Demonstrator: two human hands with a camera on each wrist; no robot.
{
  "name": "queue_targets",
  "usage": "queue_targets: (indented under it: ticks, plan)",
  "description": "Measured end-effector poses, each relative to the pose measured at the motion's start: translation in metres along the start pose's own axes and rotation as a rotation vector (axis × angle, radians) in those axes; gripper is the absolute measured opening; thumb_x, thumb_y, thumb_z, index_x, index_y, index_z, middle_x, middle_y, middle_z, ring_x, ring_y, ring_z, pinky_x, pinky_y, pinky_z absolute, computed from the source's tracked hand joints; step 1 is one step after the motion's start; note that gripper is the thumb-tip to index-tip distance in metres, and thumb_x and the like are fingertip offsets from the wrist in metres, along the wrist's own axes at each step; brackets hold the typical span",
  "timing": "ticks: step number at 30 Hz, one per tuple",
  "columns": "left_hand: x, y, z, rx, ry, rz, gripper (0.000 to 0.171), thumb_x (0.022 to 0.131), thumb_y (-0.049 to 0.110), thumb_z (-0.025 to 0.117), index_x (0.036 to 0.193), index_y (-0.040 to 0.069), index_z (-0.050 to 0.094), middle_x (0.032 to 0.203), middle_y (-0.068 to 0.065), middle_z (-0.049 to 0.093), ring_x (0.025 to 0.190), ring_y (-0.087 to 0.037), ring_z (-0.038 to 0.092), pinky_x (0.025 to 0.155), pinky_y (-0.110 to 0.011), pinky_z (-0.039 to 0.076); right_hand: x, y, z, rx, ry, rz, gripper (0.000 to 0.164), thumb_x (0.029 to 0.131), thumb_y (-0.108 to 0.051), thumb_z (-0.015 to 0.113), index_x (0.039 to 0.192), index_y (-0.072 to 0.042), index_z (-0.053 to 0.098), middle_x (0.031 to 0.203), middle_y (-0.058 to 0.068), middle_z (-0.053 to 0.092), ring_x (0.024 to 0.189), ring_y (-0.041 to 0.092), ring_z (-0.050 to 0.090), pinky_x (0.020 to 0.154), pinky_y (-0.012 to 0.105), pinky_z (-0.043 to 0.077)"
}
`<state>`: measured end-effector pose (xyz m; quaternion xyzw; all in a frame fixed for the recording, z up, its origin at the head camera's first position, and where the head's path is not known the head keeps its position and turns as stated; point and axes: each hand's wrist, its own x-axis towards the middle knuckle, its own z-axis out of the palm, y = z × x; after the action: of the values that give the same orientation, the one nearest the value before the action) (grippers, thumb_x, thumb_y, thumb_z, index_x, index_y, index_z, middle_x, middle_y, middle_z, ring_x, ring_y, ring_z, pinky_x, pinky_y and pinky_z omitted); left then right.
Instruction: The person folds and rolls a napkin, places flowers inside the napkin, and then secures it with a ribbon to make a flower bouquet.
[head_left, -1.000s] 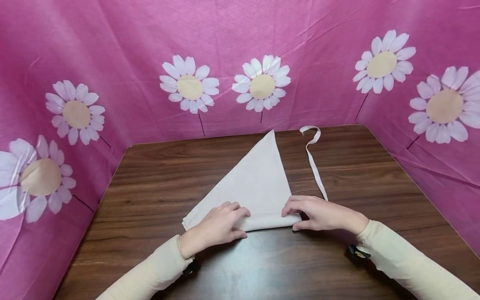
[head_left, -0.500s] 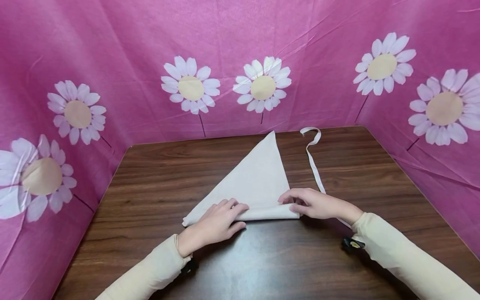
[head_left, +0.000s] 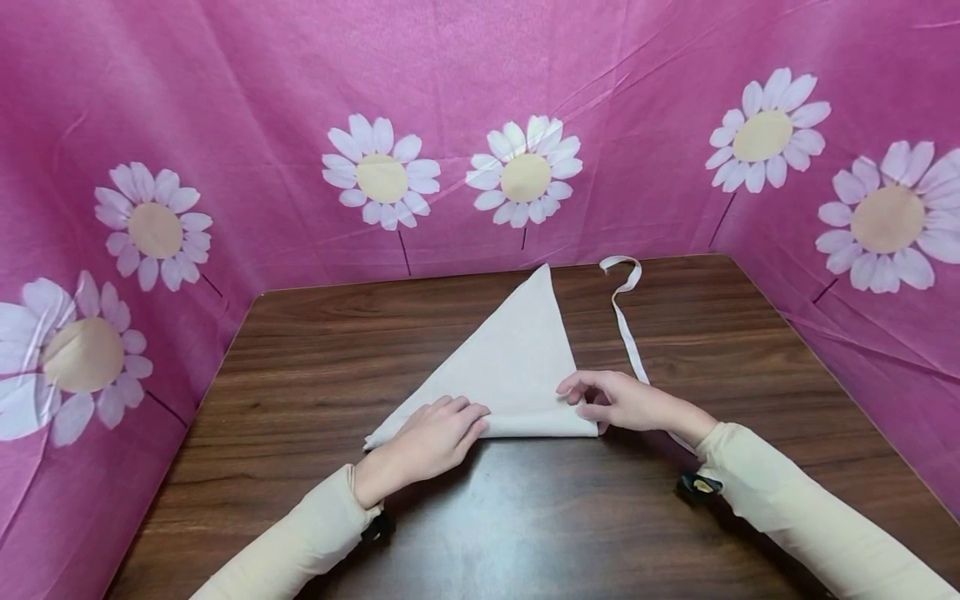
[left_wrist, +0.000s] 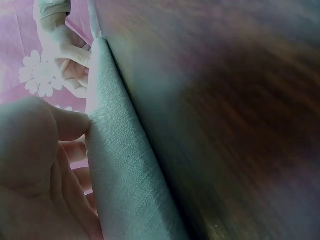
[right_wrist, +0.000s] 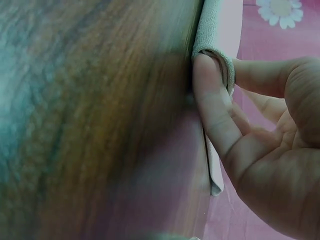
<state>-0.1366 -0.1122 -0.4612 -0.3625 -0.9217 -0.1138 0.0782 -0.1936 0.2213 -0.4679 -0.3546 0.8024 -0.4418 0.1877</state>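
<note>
An off-white cloth lies as a triangle, its tip pointing to the back of the table and its near edge turned into a flat roll. My left hand rests on the left part of the roll, fingers on top; the left wrist view shows the thumb touching the roll's side. At the right end, my right hand pinches the roll. One fingertip sits in the layered end of it, while another digit touches its outside, as the right wrist view shows. The left corner is partly covered by the left forearm.
A narrow white ribbon, hooked at its far end, lies right of the cloth and runs under my right wrist. Brown wood-grain table lies beneath. A pink flowered curtain stands along the back and both sides.
The cloth's rolled edge has moved a little away from me, and both hands moved forward with it. My left thumb has drawn in towards the fingers. The right hand stays at the roll's end.
</note>
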Motion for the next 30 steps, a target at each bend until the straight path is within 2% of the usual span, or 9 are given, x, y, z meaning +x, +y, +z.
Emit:
queue_targets:
  ticks: [3, 6, 10, 12, 15, 18, 19, 25, 30]
  plan:
    - [0.003, -0.002, -0.001, -0.015, 0.006, -0.006, 0.025, 0.106, 0.025, 0.053, 0.118, 0.011, 0.069, 0.103, -0.004, 0.069, 0.094, -0.026, 0.066, 0.075, -0.043, 0.054, 0.001, 0.000, 0.000, 0.030, -0.002, 0.060, 0.031, 0.096, 0.004, 0.063, 0.127, 0.002, 0.058, 0.108, 0.020, 0.062, 0.063, 0.022, 0.064, 0.054, 0.039, 0.058]
    - [0.006, -0.005, -0.001, -0.054, 0.009, -0.021, 0.023, 0.105, 0.023, 0.054, 0.117, 0.010, 0.069, 0.104, -0.004, 0.071, 0.096, -0.025, 0.068, 0.080, -0.043, 0.054, 0.001, -0.001, -0.001, -0.037, 0.021, 0.059, 0.031, 0.095, 0.001, 0.066, 0.125, 0.001, 0.059, 0.106, 0.016, 0.064, 0.060, 0.018, 0.064, 0.053, 0.036, 0.057]
    - [0.010, -0.009, -0.001, -0.106, -0.003, -0.043, 0.022, 0.104, 0.022, 0.056, 0.116, 0.009, 0.069, 0.106, -0.003, 0.073, 0.099, -0.023, 0.069, 0.084, -0.043, 0.054, 0.000, -0.005, -0.003, -0.292, 0.110, -0.085, 0.029, 0.092, -0.008, 0.075, 0.119, -0.003, 0.065, 0.097, 0.003, 0.067, 0.064, 0.009, 0.062, 0.059, 0.029, 0.055]
    - [0.012, -0.011, -0.001, -0.116, -0.012, -0.055, 0.021, 0.104, 0.022, 0.057, 0.116, 0.010, 0.070, 0.107, -0.002, 0.073, 0.101, -0.022, 0.069, 0.084, -0.042, 0.054, -0.001, -0.008, -0.003, -0.409, 0.143, -0.174, 0.032, 0.089, -0.015, 0.080, 0.117, -0.005, 0.067, 0.097, -0.001, 0.067, 0.075, 0.010, 0.061, 0.068, 0.029, 0.052]
    - [0.013, -0.013, -0.001, -0.120, -0.021, -0.073, 0.021, 0.104, 0.022, 0.057, 0.116, 0.010, 0.069, 0.107, -0.002, 0.073, 0.101, -0.021, 0.069, 0.085, -0.041, 0.054, -0.003, -0.012, -0.001, -0.496, 0.126, -0.266, 0.043, 0.084, -0.025, 0.085, 0.120, -0.009, 0.067, 0.106, -0.002, 0.066, 0.092, 0.015, 0.059, 0.081, 0.033, 0.050]
    - [0.014, -0.015, -0.001, -0.117, -0.020, -0.086, 0.020, 0.103, 0.021, 0.058, 0.116, 0.010, 0.069, 0.105, -0.002, 0.073, 0.100, -0.022, 0.069, 0.083, -0.041, 0.054, -0.004, -0.015, 0.003, -0.542, 0.075, -0.306, 0.049, 0.081, -0.029, 0.087, 0.123, -0.014, 0.066, 0.117, -0.004, 0.063, 0.105, 0.015, 0.056, 0.091, 0.036, 0.047]
    - [0.014, -0.015, -0.001, -0.118, -0.017, -0.087, 0.019, 0.103, 0.021, 0.058, 0.115, 0.010, 0.069, 0.105, -0.003, 0.073, 0.100, -0.022, 0.069, 0.083, -0.042, 0.054, -0.004, -0.015, 0.004, -0.550, 0.061, -0.309, 0.051, 0.081, -0.029, 0.088, 0.124, -0.015, 0.066, 0.118, -0.005, 0.062, 0.105, 0.014, 0.055, 0.091, 0.036, 0.047]
    - [0.014, -0.016, 0.000, -0.110, -0.009, -0.095, 0.019, 0.101, 0.021, 0.060, 0.114, 0.011, 0.069, 0.100, -0.005, 0.070, 0.094, -0.025, 0.068, 0.078, -0.044, 0.054, -0.002, -0.014, 0.009, -0.559, 0.024, -0.298, 0.050, 0.081, -0.019, 0.087, 0.126, -0.014, 0.065, 0.118, -0.005, 0.059, 0.082, 0.004, 0.054, 0.079, 0.027, 0.049]
    - [0.013, -0.016, 0.001, -0.102, 0.001, -0.104, 0.020, 0.099, 0.020, 0.063, 0.117, 0.013, 0.069, 0.103, -0.003, 0.067, 0.097, -0.026, 0.064, 0.074, -0.046, 0.052, 0.001, -0.010, 0.009, -0.552, 0.021, -0.300, 0.044, 0.085, -0.011, 0.083, 0.124, -0.013, 0.065, 0.116, -0.004, 0.062, 0.083, 0.004, 0.055, 0.076, 0.027, 0.050]
